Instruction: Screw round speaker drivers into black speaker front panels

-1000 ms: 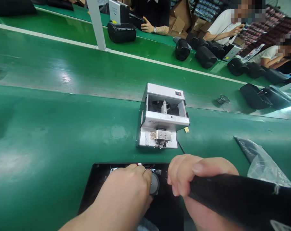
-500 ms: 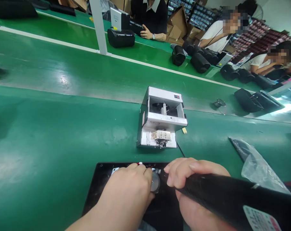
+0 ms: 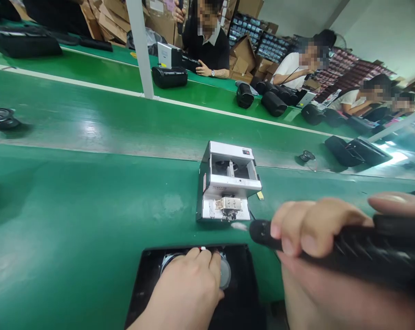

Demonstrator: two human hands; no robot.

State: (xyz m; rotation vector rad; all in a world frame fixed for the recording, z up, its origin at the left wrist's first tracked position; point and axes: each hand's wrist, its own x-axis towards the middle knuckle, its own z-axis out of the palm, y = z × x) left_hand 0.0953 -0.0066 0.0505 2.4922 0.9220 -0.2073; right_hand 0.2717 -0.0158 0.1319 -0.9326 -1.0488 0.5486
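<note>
My right hand (image 3: 313, 227) is wrapped round a black electric screwdriver (image 3: 365, 250), raised at the right with its blurred tip pointing left, close to the front of the screw feeder (image 3: 221, 188). Lower down, my left hand (image 3: 190, 279) curls over a round grey-backed speaker driver (image 3: 225, 274) in a black speaker panel (image 3: 243, 293). Its fingertips are partly hidden behind the hand, and most of the driver is covered. A small white connector (image 3: 203, 248) shows at the panel's far edge.
Beyond the green bench (image 3: 90, 201) runs a green conveyor (image 3: 125, 123). It carries a loose speaker (image 3: 1, 118) at the left and a small round part (image 3: 307, 156) at the right. Several people sit across it among black speaker housings (image 3: 274, 103). A white post (image 3: 140, 50) rises there.
My right hand has lifted the screwdriver away from the panel, up and to the right, toward the feeder. My left hand stays on the speaker driver. The view has tilted up slightly.
</note>
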